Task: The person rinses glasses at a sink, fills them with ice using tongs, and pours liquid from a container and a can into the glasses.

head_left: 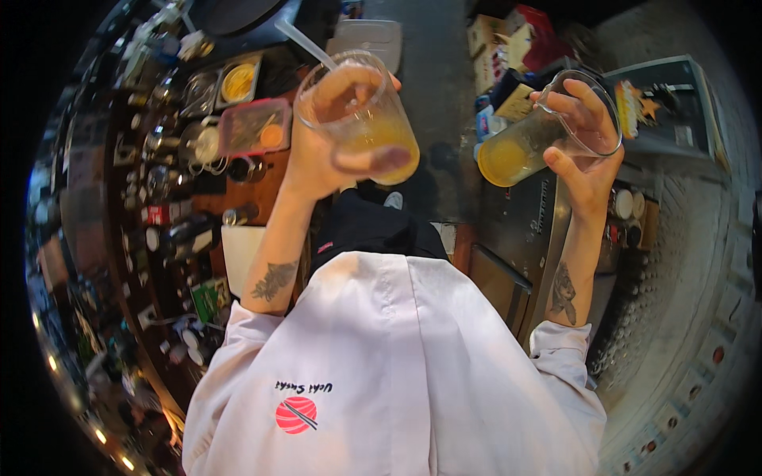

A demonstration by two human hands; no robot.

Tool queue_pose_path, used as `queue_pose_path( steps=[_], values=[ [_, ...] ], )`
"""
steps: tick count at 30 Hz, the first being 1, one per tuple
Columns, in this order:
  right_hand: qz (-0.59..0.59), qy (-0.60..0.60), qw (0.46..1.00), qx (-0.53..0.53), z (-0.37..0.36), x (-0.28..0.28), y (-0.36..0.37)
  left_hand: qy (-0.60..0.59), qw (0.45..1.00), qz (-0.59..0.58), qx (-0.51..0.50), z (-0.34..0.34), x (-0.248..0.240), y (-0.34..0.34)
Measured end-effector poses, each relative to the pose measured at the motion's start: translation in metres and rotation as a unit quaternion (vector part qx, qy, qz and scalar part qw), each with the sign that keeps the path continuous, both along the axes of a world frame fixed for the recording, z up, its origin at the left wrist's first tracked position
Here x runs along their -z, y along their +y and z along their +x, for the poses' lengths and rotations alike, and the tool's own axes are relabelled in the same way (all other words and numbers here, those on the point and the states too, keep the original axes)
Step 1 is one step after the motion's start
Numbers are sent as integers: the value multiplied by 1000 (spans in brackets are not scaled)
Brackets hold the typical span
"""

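My left hand (313, 163) is wrapped round a wide clear jug (393, 111), raised in front of me and slightly tilted. Cloudy yellow liquid fills its lower part. A pale, translucent utensil handle (305, 44) leans out over the rim; its other end I cannot make out. Off to the right, my right hand (591, 178) grips a second clear jug (536, 135) near its rim. That one tips with its mouth up and to the right and its base toward the left. Yellow liquid lies at its bottom. The two jugs are apart.
Along the left runs a wooden counter with a pink-rimmed container (255, 127), a metal pan of yellow food (238, 82), bottles and jars. A dark cabinet (516, 226) stands at right, with boxes and packages (512, 47) beyond. Dark floor (440, 103) lies between.
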State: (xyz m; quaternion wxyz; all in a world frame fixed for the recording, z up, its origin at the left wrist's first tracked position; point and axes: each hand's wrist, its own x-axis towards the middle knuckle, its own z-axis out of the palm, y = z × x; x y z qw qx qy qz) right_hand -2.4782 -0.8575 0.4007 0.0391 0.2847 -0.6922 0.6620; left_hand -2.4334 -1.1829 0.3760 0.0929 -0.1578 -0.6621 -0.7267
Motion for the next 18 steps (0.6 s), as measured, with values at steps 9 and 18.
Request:
queue_pose_path(
  steps=[9, 18],
  values=[
    [50, 5, 996, -75, -7, 24, -86, -2, 985, -41, -167, 40, -5, -98],
    [181, -7, 976, -122, 48, 88, -219, -60, 890, -216, -396, 201, 64, -122]
  ],
)
